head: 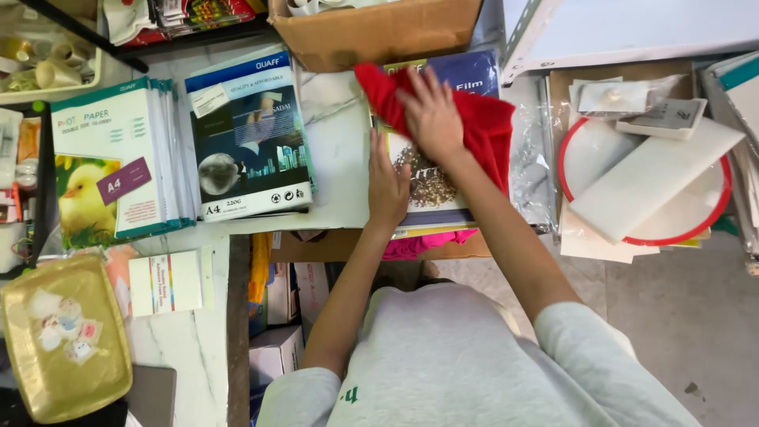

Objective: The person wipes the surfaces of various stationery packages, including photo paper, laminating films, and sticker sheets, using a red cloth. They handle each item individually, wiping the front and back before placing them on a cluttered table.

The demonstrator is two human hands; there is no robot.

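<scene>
My right hand (431, 115) presses flat on a red cloth (482, 126) that lies over a glossy paper pack (431, 186) on the white marble counter (336, 150). My left hand (387, 186) rests flat on the same pack's left edge, fingers together, steadying it. The cloth covers the pack's upper right part and drapes toward a crinkled clear plastic sleeve (530, 170).
Two stacks of photo paper packs (249, 134) (118, 162) lie at the left. A cardboard box (371, 32) sits at the back. A red-rimmed white round board (696, 213) with white sheets lies at right. A gold pouch (63, 336) is at lower left.
</scene>
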